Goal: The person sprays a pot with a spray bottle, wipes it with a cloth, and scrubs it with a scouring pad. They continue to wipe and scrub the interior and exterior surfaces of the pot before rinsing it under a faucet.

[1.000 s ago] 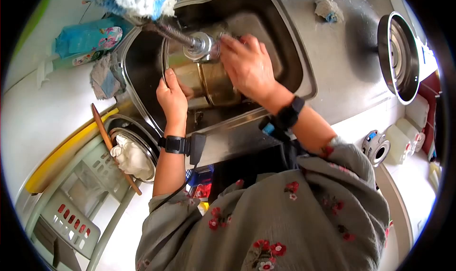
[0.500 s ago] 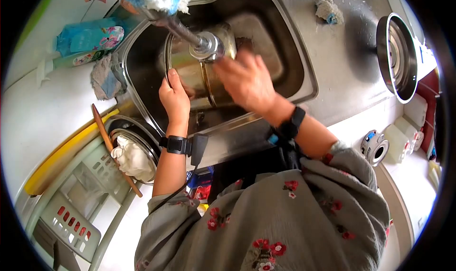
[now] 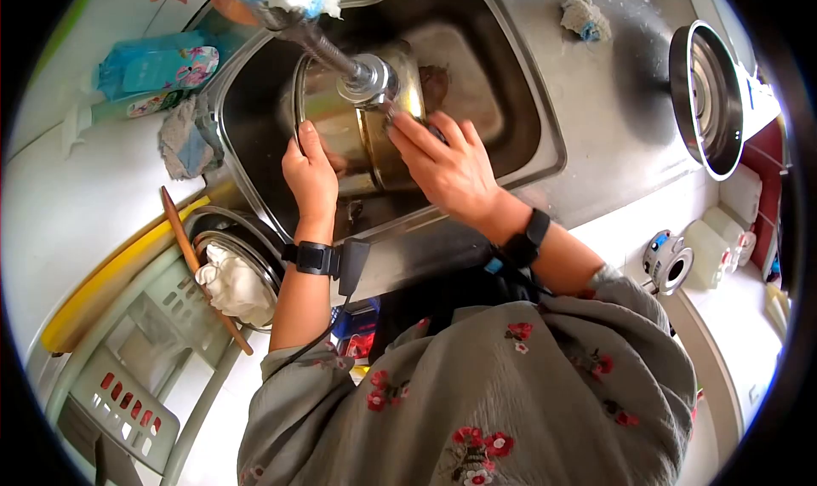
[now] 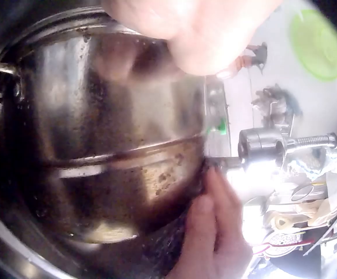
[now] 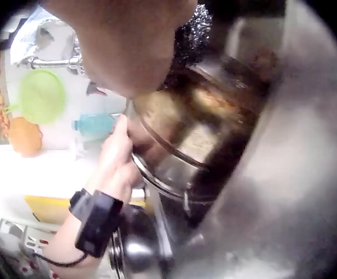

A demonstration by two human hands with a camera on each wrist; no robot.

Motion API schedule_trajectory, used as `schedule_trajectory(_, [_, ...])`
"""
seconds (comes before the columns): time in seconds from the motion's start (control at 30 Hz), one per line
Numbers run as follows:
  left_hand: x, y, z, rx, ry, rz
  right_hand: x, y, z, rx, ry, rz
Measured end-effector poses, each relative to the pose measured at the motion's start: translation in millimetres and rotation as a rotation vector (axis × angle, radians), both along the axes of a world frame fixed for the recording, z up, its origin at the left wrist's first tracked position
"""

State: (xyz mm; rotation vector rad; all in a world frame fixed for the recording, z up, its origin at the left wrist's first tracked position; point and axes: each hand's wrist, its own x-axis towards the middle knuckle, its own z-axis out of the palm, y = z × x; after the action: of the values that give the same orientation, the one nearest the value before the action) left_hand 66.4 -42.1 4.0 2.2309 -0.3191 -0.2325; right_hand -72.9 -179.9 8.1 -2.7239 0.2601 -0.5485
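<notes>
A stained stainless-steel pot (image 3: 351,128) lies on its side in the sink, a raised band around its body. My left hand (image 3: 310,175) grips the pot's rim, thumb on the outside. My right hand (image 3: 455,169) is at the pot's base end, holding a dark, glittering steel-wool scourer (image 5: 196,36) that is mostly hidden by the hand in the head view. In the left wrist view, brown spots mark the pot's wall (image 4: 162,177) close to the right hand's fingers (image 4: 202,224).
A faucet (image 3: 368,79) with a flexible hose overhangs the pot. A shallow pan (image 3: 711,103) and a rag (image 3: 585,16) are on the right. To the left are a blue bottle (image 3: 157,67), another rag (image 3: 183,141), a wooden stick (image 3: 180,235) and a dish rack (image 3: 123,401).
My right hand has moved from the far part of the pot's base toward its near side, its fingers blurred midway. The left hand keeps its grip on the rim.
</notes>
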Motion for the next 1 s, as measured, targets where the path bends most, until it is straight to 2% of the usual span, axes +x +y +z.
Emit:
schedule_trajectory(0.1, [-4, -1, 3, 0.01, 0.009, 0.008, 29, -14, 11, 0.061, 0.202, 0.034])
schedule_trajectory(0.2, [2, 0, -2, -0.001, -0.014, 0.01, 1, -2, 2, 0.024, -0.056, -0.023])
schedule_trajectory(0.27, [-4, -6, 7, -0.023, 0.04, 0.037, -4, -1, -3, 0.012, -0.048, -0.022])
schedule_trajectory(0.33, [-3, -2, 3, -0.01, 0.029, 0.009, 18, -12, -1, 0.073, -0.041, -0.018])
schedule_trajectory(0.47, [-2, -6, 9, 0.013, 0.005, 0.015, 18, -4, -8, 0.25, -0.104, -0.249])
schedule_trajectory(0.53, [-1, -4, 1, -0.013, -0.071, -0.012, -7, 16, -6, 0.26, -0.052, -0.211])
schedule_trajectory(0.6, [-2, -7, 6, -0.03, 0.005, 0.01, -5, 12, -8, 0.242, -0.065, -0.174])
schedule_trajectory(0.7, [-4, -7, 9, -0.012, 0.05, 0.031, 23, -6, -18, 0.339, -0.132, -0.242])
schedule_trajectory(0.8, [1, -2, -1, -0.028, -0.059, -0.012, -5, 23, -8, 0.398, -0.107, -0.254])
schedule_trajectory(0.83, [0, -4, 1, -0.039, -0.026, -0.001, -11, 31, -4, 0.331, -0.097, -0.194])
schedule_trajectory(0.93, [-4, -7, 11, -0.027, 0.099, 0.036, 11, 7, -1, 0.366, -0.113, -0.11])
schedule_trajectory(1.0, [-3, -4, 14, 0.024, 0.209, 0.062, 27, -7, -14, 0.554, -0.211, -0.302])
